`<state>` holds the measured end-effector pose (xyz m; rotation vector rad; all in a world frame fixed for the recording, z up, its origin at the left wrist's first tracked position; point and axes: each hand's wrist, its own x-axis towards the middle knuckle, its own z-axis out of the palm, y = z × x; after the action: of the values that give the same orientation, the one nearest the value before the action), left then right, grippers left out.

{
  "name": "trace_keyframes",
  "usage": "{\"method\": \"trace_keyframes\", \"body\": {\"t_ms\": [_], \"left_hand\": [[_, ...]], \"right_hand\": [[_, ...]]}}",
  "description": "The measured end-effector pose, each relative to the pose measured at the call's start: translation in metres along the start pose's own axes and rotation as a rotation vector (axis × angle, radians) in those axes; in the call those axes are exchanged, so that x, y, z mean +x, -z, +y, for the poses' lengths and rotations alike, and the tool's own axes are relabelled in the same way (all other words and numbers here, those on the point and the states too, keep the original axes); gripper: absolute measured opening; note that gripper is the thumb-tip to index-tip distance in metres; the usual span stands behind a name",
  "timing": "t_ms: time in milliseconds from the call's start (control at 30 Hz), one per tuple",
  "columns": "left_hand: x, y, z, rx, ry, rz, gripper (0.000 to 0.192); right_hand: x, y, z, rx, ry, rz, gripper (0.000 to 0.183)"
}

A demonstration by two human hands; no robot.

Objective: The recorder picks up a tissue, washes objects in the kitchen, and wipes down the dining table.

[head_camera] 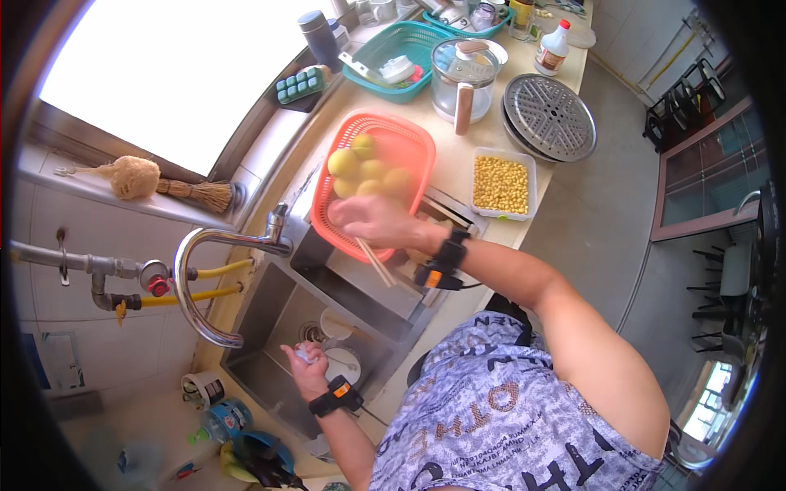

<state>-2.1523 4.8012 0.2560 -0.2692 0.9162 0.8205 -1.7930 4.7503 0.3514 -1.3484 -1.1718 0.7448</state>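
Observation:
My left hand [309,370] is over the steel sink [252,344], palm up, with its fingers curled around a small whitish thing [304,353] too small to name. Below it in the basin lie a white bowl [344,366] and a white cup [335,324]. My right hand [381,221], blurred, reaches over the near end of a coral plastic basket [424,144]. Several round yellow fruits [344,164] are grouped in this basket, just beyond the fingers. From under the right palm sticks out a pair of wooden chopsticks [377,262]; whether the hand grips them is unclear.
A chrome faucet [184,276] arches over the sink's left side. Yellow kernels fill a plastic container [533,184] near the counter edge. Behind stand a glass kettle [448,92], a perforated steel steamer plate [549,116], a teal basket [399,95] and a red-capped bottle [552,49].

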Motion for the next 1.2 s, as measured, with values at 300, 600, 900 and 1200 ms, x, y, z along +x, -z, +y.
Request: {"method": "trace_keyframes", "body": {"t_ms": [300, 600, 900, 1200], "left_hand": [[0.007, 0.029, 0.009, 0.07, -0.082, 0.095, 0.039], [0.006, 0.028, -0.006, 0.233, 0.035, 0.052, 0.021], [-0.049, 0.008, -0.052, 0.513, -0.149, -0.097, 0.024], [-0.09, -0.036, -0.097, 0.796, -0.099, -0.463, 0.043]], "right_hand": [[-0.205, 0.162, 0.04, -0.232, -0.564, 0.834, 0.024], [-0.19, 0.176, 0.088, 0.146, -0.852, 0.705, 0.034], [-0.235, 0.149, 0.036, 0.341, -0.717, 0.803, 0.026], [-0.168, 0.071, -0.059, 0.213, -0.69, 0.082, 0.034]]}}
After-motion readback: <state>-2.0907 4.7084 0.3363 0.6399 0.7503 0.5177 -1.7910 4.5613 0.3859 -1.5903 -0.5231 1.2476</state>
